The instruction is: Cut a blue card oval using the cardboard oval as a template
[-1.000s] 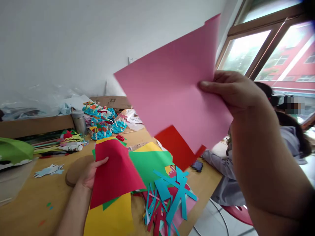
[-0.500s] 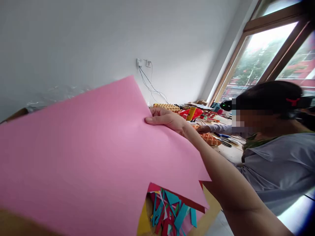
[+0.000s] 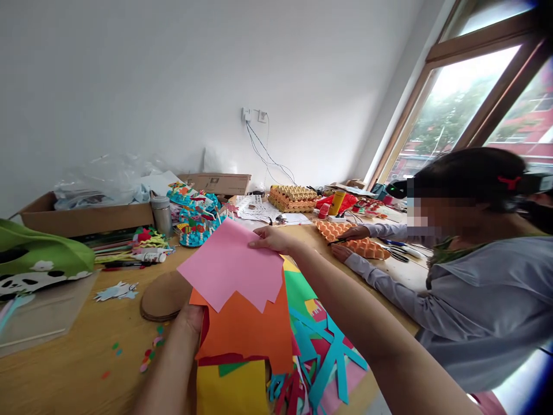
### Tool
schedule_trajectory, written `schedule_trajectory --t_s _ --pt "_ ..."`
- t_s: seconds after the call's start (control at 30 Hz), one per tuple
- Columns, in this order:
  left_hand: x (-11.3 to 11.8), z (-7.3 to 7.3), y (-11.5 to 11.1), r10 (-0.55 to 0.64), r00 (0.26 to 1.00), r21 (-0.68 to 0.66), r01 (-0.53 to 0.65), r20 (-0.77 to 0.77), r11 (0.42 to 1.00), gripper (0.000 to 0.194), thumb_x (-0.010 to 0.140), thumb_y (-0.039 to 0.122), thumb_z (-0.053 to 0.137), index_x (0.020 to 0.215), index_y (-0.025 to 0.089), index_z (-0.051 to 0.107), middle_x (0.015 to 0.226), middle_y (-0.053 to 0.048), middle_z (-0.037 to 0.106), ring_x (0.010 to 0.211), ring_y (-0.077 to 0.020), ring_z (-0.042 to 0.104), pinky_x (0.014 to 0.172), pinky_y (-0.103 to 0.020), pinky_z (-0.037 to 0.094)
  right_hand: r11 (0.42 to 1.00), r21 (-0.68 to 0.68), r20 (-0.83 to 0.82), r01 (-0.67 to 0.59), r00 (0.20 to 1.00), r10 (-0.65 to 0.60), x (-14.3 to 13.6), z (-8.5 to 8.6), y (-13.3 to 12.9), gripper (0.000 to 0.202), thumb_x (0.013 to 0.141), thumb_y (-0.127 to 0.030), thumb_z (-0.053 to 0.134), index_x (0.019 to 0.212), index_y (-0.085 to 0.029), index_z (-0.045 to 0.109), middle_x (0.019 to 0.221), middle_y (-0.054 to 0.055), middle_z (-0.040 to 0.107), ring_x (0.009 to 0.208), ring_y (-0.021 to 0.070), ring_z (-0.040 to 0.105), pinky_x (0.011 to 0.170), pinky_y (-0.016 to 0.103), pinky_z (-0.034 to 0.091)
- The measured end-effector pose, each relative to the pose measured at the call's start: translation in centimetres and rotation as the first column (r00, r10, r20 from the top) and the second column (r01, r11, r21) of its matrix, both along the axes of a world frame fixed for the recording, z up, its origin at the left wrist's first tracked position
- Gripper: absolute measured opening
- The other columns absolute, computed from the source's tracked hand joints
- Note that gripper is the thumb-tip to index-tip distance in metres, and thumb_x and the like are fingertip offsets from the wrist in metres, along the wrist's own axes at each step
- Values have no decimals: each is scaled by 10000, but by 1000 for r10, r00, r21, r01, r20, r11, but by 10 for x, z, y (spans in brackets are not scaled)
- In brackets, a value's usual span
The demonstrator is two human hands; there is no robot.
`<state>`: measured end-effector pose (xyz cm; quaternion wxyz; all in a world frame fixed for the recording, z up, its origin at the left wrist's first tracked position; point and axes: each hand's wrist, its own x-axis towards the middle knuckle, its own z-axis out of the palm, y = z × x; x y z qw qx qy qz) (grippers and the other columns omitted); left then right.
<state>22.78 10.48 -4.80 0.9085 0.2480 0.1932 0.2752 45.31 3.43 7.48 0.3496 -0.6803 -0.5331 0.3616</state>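
Yellow paper (image 3: pixel 231 389) is showing at six o'clock below orange paper (image 3: pixel 246 334). The left hand (image 3: pixel 195 317) is touching the orange's nine-o'clock edge, fingers hidden, grip unclear. Farther, toward twelve, the nearer right hand (image 3: pixel 273 239) is pinching overlapping pink paper (image 3: pixel 233 262) at its one-o'clock edge.

1 pink sheet (image 3: pixel 233 265), 1 metal flask (image 3: pixel 161 217), 2 wall sockets (image 3: pixel 246 114).

It was a craft workroom: coloured paper (image 3: pixel 235 265), blue paper strips (image 3: pixel 330 360), markers (image 3: pixel 127 264) and egg trays (image 3: pixel 294 197) crowded a wooden surface (image 3: pixel 82 374), where another person (image 3: pixel 488 288) worked alongside.
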Motion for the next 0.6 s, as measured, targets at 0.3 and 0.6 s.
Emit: schedule_trajectory --t_s 0.3,0.6 --pt "11 -13 -1 -88 995 -48 87 -40 995 324 914 244 431 1186 287 602 962 -25 755 952 -268 694 821 -400 563 994 33 145 102 984 -106 12 -11 1 345 731 -258 726 1038 -146 619 1006 62 682 841 178 640 635 215 504" --pt "20 -20 7 -184 975 -115 170 -127 979 401 810 323 586 1181 174 609 922 -95 760 879 -305 712 799 -439 561 988 -24 318 149 939 -134 26 -63 9 223 772 -316 664 887 -140 590 844 45 636 717 159 574 542 220 393"
